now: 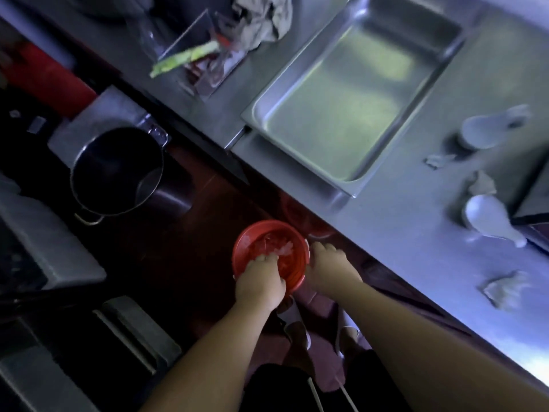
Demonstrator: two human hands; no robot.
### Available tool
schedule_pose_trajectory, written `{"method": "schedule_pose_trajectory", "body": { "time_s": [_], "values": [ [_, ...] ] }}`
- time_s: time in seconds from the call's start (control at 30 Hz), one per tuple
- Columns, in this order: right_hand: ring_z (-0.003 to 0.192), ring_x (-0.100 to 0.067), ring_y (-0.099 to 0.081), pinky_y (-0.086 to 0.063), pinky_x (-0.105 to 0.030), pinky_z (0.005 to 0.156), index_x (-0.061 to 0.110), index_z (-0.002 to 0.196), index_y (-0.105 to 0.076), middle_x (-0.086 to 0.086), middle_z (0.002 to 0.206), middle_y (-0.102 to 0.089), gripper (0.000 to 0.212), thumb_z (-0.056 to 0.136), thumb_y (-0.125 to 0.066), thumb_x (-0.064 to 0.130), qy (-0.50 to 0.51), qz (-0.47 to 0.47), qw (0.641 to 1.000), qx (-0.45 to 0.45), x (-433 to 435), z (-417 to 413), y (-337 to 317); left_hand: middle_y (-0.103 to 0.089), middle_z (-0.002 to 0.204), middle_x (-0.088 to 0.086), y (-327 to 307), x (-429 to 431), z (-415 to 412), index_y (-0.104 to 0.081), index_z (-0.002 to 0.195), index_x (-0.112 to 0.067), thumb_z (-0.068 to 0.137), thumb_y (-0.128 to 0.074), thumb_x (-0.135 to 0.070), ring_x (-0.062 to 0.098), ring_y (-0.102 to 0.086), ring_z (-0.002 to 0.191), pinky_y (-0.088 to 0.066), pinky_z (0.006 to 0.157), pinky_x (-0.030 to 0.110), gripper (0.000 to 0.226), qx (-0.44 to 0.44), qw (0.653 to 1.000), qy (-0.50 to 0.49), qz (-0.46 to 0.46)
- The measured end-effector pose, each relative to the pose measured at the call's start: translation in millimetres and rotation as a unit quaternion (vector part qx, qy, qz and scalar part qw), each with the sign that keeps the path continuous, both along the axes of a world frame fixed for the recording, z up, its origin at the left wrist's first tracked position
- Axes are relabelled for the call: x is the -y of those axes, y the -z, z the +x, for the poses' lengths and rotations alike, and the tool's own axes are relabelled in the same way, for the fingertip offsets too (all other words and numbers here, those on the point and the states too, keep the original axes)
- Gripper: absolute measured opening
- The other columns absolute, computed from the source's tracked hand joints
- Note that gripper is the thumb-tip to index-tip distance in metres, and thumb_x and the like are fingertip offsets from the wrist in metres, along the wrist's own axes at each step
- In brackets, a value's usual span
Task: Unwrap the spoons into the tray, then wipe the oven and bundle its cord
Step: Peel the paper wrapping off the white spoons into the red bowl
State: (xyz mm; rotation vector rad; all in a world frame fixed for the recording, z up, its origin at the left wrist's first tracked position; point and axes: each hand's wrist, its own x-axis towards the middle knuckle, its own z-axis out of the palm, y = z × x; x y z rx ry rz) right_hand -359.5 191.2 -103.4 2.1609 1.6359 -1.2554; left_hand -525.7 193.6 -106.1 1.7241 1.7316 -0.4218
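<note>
- Steel counter: its front edge runs diagonally, with dark floor open below it.
- Rectangular stainless tray sits empty near that edge; bare counter lies between it and the spoons.
- Round red plastic bowl hangs below the counter edge, off the tray's near corner.
- Left hand reaches into the bowl, fingers curled over something pale.
- Right hand grasps the bowl's rim.
- Two white ceramic spoons lie right of the tray, among paper scraps.
</note>
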Motion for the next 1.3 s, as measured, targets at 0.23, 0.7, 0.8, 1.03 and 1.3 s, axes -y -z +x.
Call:
{"method": "schedule_pose_trajectory", "body": {
  "time_s": [0.23,0.7,0.8,1.03,1.3],
  "values": [
    [0.126,-0.033,-0.045,-0.047,-0.047,0.099,0.018,0.13,-0.051,-0.008,0.135,-0.052,0.044,0.088,-0.048,0.03,0.056,0.043,0.997,0.038,34,88,-50,-0.05,0.148,-0.003,-43,17,84,-0.047,0.146,-0.027,0.092,-0.055,-0.029,0.026,-0.052,0.131,-0.048,0.105,0.048,0.054,0.012,0.994,0.107,0.022],
    [0.134,-0.035,-0.039,-0.043,-0.043,0.103,0.012,0.135,-0.048,-0.013,0.142,-0.045,0.045,0.094,-0.049,0.032,0.17,0.072,0.972,0.143,122,298,-57,-0.057,0.131,0.001,-77,20,262,-0.054,0.131,-0.024,0.09,-0.052,-0.026,0.029,-0.053,0.122,-0.051,0.092,0.042,0.041,0.018,0.981,0.185,0.057],
    [0.13,-0.031,-0.04,-0.044,-0.042,0.098,0.016,0.139,-0.044,-0.007,0.144,-0.042,0.045,0.097,-0.049,0.033,0.198,0.08,0.97,0.115,131,316,-46,-0.058,0.129,0.001,-79,16,282,-0.056,0.126,-0.023,0.09,-0.052,-0.024,0.03,-0.053,0.121,-0.052,0.09,0.044,0.036,0.016,0.979,0.19,0.068],
    [0.125,-0.034,-0.041,-0.048,-0.043,0.094,0.015,0.132,-0.049,-0.011,0.143,-0.041,0.038,0.095,-0.047,0.022,0.2,0.054,0.975,0.079,119,318,-22,-0.059,0.131,-0.002,-74,-11,305,-0.056,0.132,-0.026,0.087,-0.053,-0.024,0.028,-0.055,0.123,-0.053,0.094,0.044,0.045,0.028,0.98,0.183,0.076],
    [0.116,-0.03,-0.043,-0.052,-0.041,0.088,0.012,0.13,-0.048,-0.011,0.129,-0.045,0.037,0.093,-0.051,0.007,0.225,0.041,0.969,0.092,105,320,-11,-0.059,0.137,-0.004,-53,-72,336,-0.055,0.136,-0.026,0.091,-0.055,-0.03,0.024,-0.057,0.124,-0.053,0.096,0.042,0.045,0.068,0.967,0.231,0.079]
  ]
}}
